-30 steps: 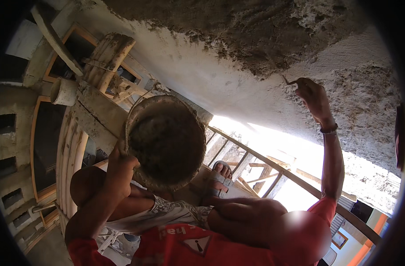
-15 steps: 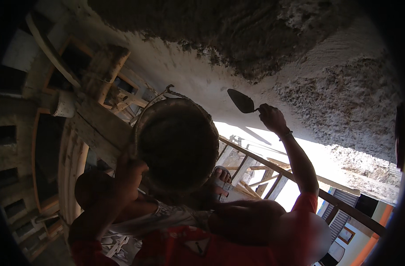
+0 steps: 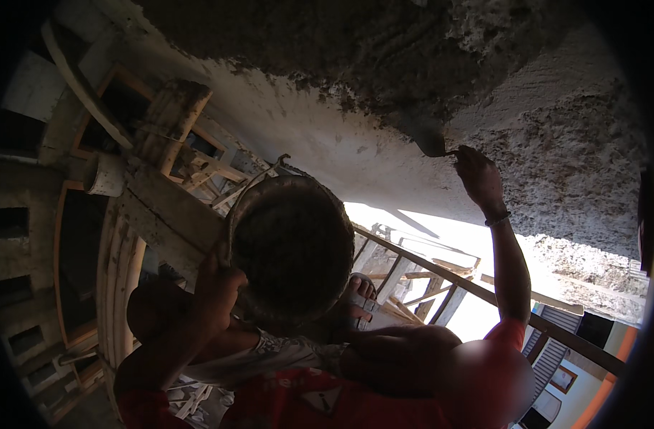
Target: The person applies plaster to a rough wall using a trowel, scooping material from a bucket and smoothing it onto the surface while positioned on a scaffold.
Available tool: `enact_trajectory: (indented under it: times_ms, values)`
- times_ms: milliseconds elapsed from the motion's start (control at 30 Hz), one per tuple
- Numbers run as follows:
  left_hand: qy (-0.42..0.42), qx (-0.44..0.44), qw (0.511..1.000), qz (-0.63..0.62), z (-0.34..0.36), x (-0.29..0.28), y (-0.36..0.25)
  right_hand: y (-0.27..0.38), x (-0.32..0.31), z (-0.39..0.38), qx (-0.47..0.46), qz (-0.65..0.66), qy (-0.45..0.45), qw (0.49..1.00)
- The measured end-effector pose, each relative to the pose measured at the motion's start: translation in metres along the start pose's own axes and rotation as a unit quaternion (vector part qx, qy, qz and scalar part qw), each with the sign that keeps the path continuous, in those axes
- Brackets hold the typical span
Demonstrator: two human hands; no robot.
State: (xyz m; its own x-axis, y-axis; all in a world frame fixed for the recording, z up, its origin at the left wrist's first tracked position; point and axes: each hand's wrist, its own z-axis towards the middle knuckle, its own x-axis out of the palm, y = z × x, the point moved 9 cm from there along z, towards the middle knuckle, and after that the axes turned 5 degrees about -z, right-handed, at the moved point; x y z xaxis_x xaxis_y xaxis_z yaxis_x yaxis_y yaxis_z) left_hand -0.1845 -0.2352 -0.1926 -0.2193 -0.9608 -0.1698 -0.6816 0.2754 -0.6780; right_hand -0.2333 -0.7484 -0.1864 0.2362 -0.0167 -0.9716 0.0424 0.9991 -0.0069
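Observation:
My right hand [image 3: 478, 180] is closed round the handle of a trowel [image 3: 430, 141], its dark blade up against the wall where wet mortar [image 3: 405, 107] meets the paler surface. My left hand [image 3: 218, 287] grips the rim of a round bucket [image 3: 234, 222] at its left side. Dark mortar [image 3: 291, 247] lies inside the bucket, though its depth is hard to make out in the shade. The bucket's handle [image 3: 273, 169] rests toward the far rim.
A wooden plank [image 3: 166, 214] runs left of the bucket, with a small white bucket [image 3: 105, 175] on it. My sandalled foot [image 3: 361, 299] is just right of the bucket. A wooden railing [image 3: 448, 275] crosses the right side, beyond it bright daylight. Rough wall [image 3: 556, 157] rises at right.
My right hand has moved up and right, bringing the trowel from open air onto the wall's mortar edge. The bucket has shifted slightly right, my left hand still on its rim.

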Motion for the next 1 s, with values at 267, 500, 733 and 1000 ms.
enact_trajectory:
  times_ms: [267,500,733,1000]
  values:
    - [0.047,0.044,0.997,0.032,0.006,0.0,0.002,0.013,-0.086,0.004,-0.009,-0.088,-0.077,0.993]
    - [0.032,-0.033,0.998,0.043,-0.009,0.003,-0.007,0.065,-0.122,0.009,0.0,0.002,-0.07,0.998]
    - [0.066,-0.004,0.998,0.018,-0.007,0.0,0.007,0.18,-0.099,0.025,-0.154,0.329,0.109,0.925]
    - [0.048,0.047,0.983,0.172,-0.007,-0.024,0.026,0.042,0.018,0.083,0.036,0.393,0.056,0.917]
